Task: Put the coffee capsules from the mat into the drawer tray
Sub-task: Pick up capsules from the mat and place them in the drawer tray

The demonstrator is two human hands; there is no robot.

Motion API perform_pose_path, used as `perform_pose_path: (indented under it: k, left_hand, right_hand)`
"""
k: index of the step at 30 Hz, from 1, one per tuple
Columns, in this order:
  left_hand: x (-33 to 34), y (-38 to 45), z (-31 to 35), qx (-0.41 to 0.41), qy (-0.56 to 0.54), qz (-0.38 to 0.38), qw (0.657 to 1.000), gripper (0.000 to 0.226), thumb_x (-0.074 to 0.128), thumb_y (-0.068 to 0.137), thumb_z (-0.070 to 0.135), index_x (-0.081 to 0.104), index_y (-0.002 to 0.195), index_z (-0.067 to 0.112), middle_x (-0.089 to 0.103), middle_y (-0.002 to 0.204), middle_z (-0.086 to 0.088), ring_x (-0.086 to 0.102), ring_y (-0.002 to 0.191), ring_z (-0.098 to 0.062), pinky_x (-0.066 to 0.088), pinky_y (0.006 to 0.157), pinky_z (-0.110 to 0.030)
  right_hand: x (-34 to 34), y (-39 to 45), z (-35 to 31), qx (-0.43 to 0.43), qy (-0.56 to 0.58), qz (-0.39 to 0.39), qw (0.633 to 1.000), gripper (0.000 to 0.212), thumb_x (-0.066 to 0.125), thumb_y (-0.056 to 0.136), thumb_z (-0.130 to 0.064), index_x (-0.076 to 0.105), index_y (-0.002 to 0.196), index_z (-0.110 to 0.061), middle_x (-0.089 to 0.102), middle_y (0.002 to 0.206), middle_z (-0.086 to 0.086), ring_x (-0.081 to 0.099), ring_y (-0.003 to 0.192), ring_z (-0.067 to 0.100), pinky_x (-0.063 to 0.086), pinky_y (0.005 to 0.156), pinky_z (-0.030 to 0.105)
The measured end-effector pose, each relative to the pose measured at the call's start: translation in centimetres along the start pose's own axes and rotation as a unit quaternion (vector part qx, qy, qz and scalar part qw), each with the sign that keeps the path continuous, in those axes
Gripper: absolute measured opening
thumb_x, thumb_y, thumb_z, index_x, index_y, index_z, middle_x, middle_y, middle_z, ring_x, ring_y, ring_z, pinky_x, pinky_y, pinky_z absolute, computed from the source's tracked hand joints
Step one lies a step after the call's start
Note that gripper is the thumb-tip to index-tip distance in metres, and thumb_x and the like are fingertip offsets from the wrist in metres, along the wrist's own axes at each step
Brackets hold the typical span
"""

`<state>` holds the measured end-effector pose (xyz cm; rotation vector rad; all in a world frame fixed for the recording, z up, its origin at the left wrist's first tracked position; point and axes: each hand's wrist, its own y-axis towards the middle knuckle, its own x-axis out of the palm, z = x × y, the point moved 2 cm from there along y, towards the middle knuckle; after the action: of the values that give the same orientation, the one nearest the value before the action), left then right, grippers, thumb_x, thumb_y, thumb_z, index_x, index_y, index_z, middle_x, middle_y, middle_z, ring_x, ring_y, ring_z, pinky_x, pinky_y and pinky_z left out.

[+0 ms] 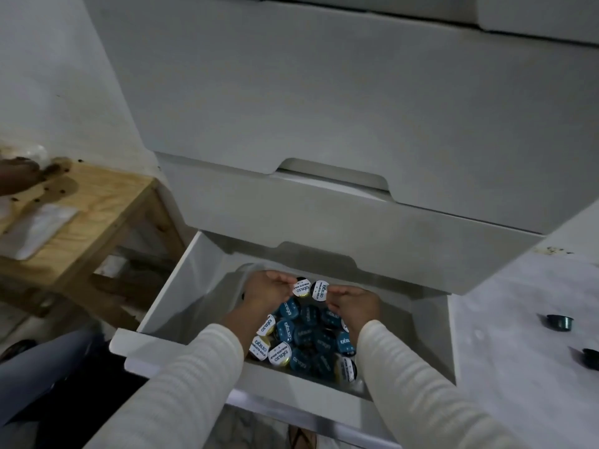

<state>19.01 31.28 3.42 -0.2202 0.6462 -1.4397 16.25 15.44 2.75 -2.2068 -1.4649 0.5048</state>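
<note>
Our left grip [270, 291] is closed in a pinch on a white-lidded capsule [301, 286], held by its rim with the lid tilted up toward us. Just beside it, our right grip [351, 303] pinches a second white-lidded capsule [320, 290] the same way, so the two lids nearly touch between our fingertips. Both hang low inside the open drawer [168, 286], over the far end of the drawer tray [217, 296]. Directly below and nearer to us lies the heap of capsules [304, 338] already in the tray, mostly blue lids with a few white ones along the left and near edges.

We judge the next move to be a plain release: each capsule need only drop straight down, as the heap sits right under both hands. Further right, well apart from the drawer, two dark capsules [559, 322] remain on the white mat [518, 367]. Our right hand is the nearer one to them, and they lie to its right and a little toward us.
</note>
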Motion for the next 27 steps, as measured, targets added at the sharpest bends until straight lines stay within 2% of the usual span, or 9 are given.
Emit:
perform_pose_path:
  k: [3, 8, 12, 14, 16, 19, 22, 25, 27]
  left_hand:
    - [0.1, 0.6, -0.1, -0.003, 0.016, -0.001, 1.0, 0.017, 0.061, 0.085, 0.001, 0.066, 0.073, 0.013, 0.064, 0.075, 0.001, 0.057, 0.068, -0.006, 0.05, 0.061, -0.013]
    - [0.4, 1.4, 0.0, 0.026, 0.072, 0.007, 0.997, 0.012, 0.061, 0.083, -0.005, 0.069, 0.081, 0.003, 0.064, 0.079, -0.001, 0.059, 0.081, -0.013, 0.053, 0.084, -0.025]
    - [0.2, 1.5, 0.3, 0.055, 0.123, 0.038, 0.99, 0.031, 0.059, 0.083, -0.007, 0.059, 0.06, 0.014, 0.056, 0.062, 0.005, 0.053, 0.061, -0.003, 0.043, 0.052, 0.001]
    - [0.2, 1.4, 0.4, 0.078, 0.186, 0.053, 0.978, 0.031, 0.061, 0.083, -0.001, 0.06, 0.059, 0.018, 0.058, 0.063, 0.008, 0.054, 0.06, 0.0, 0.042, 0.052, 0.002]
    - [0.0, 1.2, 0.4, 0.101, 0.246, 0.062, 0.962, 0.023, 0.059, 0.084, 0.002, 0.066, 0.066, 0.014, 0.067, 0.072, 0.003, 0.062, 0.067, -0.006, 0.047, 0.063, -0.005]
    - [-0.1, 0.5, 0.7, 0.141, 0.296, 0.092, 0.94, 0.019, 0.056, 0.085, 0.005, 0.073, 0.079, 0.01, 0.074, 0.083, -0.004, 0.069, 0.076, -0.014, 0.056, 0.08, -0.026]
    - [-0.2, -0.5, 1.4, 0.169, 0.339, 0.1, 0.92, 0.024, 0.048, 0.088, 0.008, 0.072, 0.086, 0.008, 0.074, 0.084, -0.009, 0.069, 0.074, -0.02, 0.059, 0.075, -0.034]
    - [0.2, -2.0, 2.0, 0.193, 0.392, 0.079, 0.896, 0.024, 0.044, 0.09, 0.011, 0.066, 0.1, 0.006, 0.071, 0.096, -0.013, 0.067, 0.085, -0.024, 0.056, 0.079, -0.033]
    - [0.6, -3.2, 1.8, 0.203, 0.416, 0.069, 0.884, 0.025, 0.047, 0.092, 0.013, 0.06, 0.11, 0.004, 0.066, 0.109, -0.015, 0.064, 0.097, -0.026, 0.052, 0.083, -0.034]
  right_hand:
    - [0.1, 0.7, 0.1, 0.002, -0.032, 0.008, 0.999, 0.029, 0.069, 0.071, 0.009, 0.074, 0.061, -0.017, 0.073, 0.082, 0.005, 0.069, 0.081, 0.025, 0.056, 0.086, 0.038]
    - [0.3, 1.3, -0.2, 0.01, -0.094, -0.002, 0.996, 0.029, 0.069, 0.072, 0.005, 0.074, 0.066, -0.023, 0.073, 0.082, -0.002, 0.068, 0.082, 0.019, 0.054, 0.09, 0.035]
    - [0.5, 1.6, -0.1, 0.007, -0.149, -0.006, 0.989, 0.035, 0.071, 0.07, 0.0, 0.071, 0.051, -0.029, 0.073, 0.079, -0.003, 0.068, 0.082, 0.02, 0.054, 0.09, 0.036]
    - [0.6, 1.7, -0.1, 0.001, -0.17, -0.019, 0.985, 0.037, 0.071, 0.071, -0.002, 0.07, 0.048, -0.031, 0.073, 0.077, -0.002, 0.068, 0.082, 0.02, 0.054, 0.089, 0.036]
    - [0.6, 1.6, -0.2, -0.01, -0.188, -0.029, 0.982, 0.03, 0.072, 0.072, -0.004, 0.071, 0.056, -0.029, 0.074, 0.08, 0.0, 0.068, 0.082, 0.019, 0.054, 0.09, 0.036]
    - [0.4, 1.0, -0.6, -0.057, -0.212, -0.036, 0.975, 0.018, 0.07, 0.075, -0.007, 0.075, 0.072, -0.024, 0.074, 0.087, 0.003, 0.068, 0.084, 0.02, 0.053, 0.091, 0.035]
    - [0.4, -0.4, -1.4, -0.14, -0.342, -0.054, 0.928, 0.016, 0.061, 0.085, -0.018, 0.074, 0.093, -0.016, 0.073, 0.101, 0.003, 0.065, 0.095, 0.02, 0.041, 0.091, 0.015]
    - [1.0, -2.3, -1.9, -0.221, -0.46, -0.08, 0.856, 0.024, 0.051, 0.091, -0.024, 0.071, 0.101, -0.014, 0.07, 0.108, 0.006, 0.062, 0.101, 0.026, 0.044, 0.088, 0.025]
    - [1.3, -3.5, -1.8, -0.255, -0.486, -0.099, 0.83, 0.025, 0.049, 0.09, -0.019, 0.067, 0.107, -0.012, 0.067, 0.112, 0.01, 0.061, 0.103, 0.028, 0.047, 0.091, 0.03]
